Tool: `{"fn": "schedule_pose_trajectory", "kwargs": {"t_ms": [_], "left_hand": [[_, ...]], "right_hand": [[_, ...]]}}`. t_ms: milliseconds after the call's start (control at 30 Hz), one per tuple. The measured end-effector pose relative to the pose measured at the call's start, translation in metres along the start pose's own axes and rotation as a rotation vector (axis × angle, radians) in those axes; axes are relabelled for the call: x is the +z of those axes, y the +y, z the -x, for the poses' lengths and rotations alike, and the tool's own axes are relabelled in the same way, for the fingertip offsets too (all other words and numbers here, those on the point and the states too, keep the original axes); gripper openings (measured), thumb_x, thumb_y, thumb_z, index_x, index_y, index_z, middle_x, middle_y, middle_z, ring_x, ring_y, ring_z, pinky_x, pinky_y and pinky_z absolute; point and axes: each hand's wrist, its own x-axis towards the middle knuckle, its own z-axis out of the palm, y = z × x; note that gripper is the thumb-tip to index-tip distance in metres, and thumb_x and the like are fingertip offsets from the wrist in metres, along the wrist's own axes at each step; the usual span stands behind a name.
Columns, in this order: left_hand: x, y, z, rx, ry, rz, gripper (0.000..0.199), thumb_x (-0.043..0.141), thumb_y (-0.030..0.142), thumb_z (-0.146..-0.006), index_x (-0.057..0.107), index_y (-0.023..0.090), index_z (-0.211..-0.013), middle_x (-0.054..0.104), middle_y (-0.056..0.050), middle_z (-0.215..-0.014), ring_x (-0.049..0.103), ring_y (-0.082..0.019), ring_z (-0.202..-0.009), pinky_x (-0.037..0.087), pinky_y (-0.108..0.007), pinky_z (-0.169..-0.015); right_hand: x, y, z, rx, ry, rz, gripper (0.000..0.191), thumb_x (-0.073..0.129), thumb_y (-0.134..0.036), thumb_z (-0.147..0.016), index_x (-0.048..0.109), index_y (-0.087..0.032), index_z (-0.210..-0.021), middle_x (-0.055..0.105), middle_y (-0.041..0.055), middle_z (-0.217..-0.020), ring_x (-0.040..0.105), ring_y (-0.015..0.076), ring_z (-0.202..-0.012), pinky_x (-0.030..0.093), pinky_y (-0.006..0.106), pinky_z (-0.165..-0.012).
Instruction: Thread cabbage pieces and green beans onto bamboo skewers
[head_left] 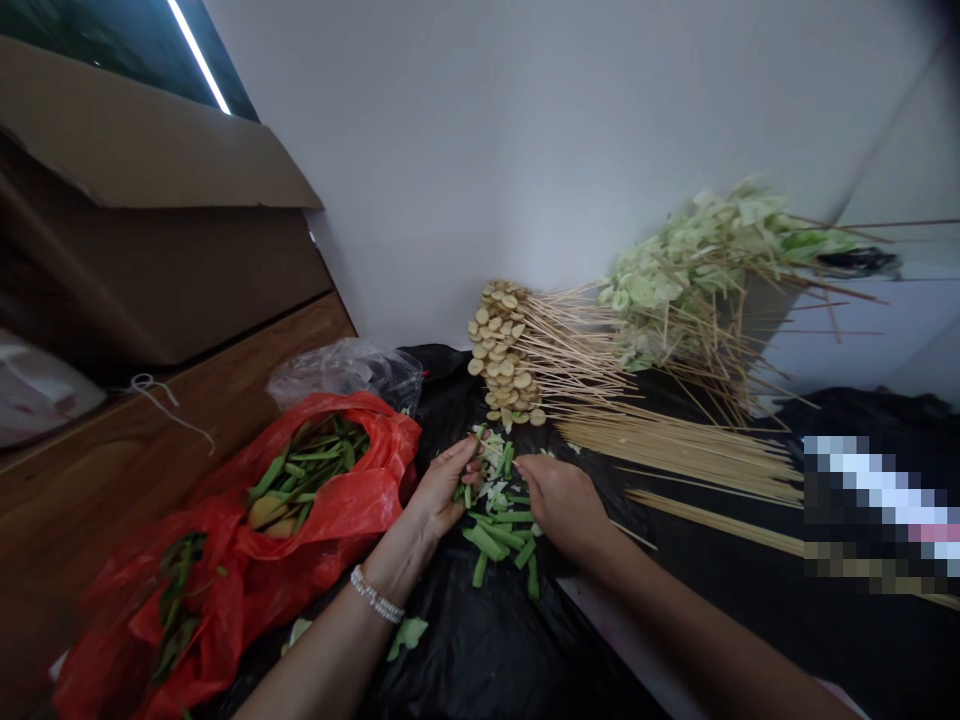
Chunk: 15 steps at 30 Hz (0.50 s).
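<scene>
Veg (495, 535) under L hand (442, 490), R hand (562, 505); red bag (386, 450) just left.

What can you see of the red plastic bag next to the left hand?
The red plastic bag is thin, crumpled and slightly see-through. It lies slumped across the wooden surface and the black plastic sheet. Its open mouth faces upward and holds green vegetable strips, with a yellowish piece among them. More green pieces show lower down among its folds; whether these lie in a second bag cannot be told. A clear plastic bag sits against its far edge.
</scene>
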Motion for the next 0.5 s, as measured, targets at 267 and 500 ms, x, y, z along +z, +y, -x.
{"fn": "schedule_pose_trajectory", "kwargs": {"t_ms": [267,500], "left_hand": [[0.007,-0.008,0.005,-0.036,-0.035,-0.132,0.032,0.084,0.024,-0.062,0.068,0.006,-0.084,0.049,0.003,-0.067,0.036,0.001,-0.047,0.028,-0.007,-0.038],[0.010,-0.004,0.006,-0.081,-0.035,-0.008,0.027,0.076,0.020,-0.072,0.067,0.007,-0.093,0.055,-0.001,-0.076,0.041,0.000,-0.048,0.030,-0.007,-0.037]], "right_hand": [[0.004,0.000,-0.002,-0.009,-0.003,-0.012,0.026,0.034,-0.020,-0.096,0.060,-0.020,-0.091,0.068,0.0035,-0.091,0.062,0.0149,-0.086,0.037,0.023,-0.073],[0.001,-0.003,-0.003,0.008,0.020,-0.034,0.028,0.034,-0.021,-0.097,0.062,-0.021,-0.094,0.069,0.0032,-0.091,0.063,0.0151,-0.087,0.039,0.023,-0.074]]}}
